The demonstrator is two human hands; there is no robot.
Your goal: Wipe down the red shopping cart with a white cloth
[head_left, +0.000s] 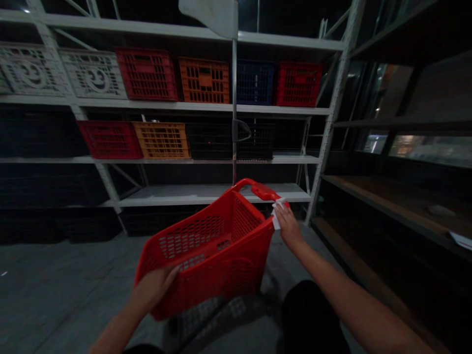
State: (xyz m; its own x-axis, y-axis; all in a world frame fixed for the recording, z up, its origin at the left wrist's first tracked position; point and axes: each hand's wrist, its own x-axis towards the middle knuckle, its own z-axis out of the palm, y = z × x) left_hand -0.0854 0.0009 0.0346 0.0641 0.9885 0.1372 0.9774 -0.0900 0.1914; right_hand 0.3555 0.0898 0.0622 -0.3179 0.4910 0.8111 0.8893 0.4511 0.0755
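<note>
A red plastic shopping cart (228,275) with perforated sides stands on the floor in front of me. At its near left end my left hand (157,286) holds the rim, the thumb lying along the edge and the other fingers mostly hidden. My right hand (288,225) is at the right end of the cart's red handle (263,191). It presses a white cloth or tissue (276,219) against the corner where handle and basket meet. The cart's basket shows nothing inside.
A white metal rack (206,106) stands behind the cart, bearing red crates (147,73), an orange crate (204,80), a yellow crate (162,140) and dark ones. A thin pole (234,88) with a white flag (214,14) rises beyond the handle. Dark shelving (383,196) lines the right.
</note>
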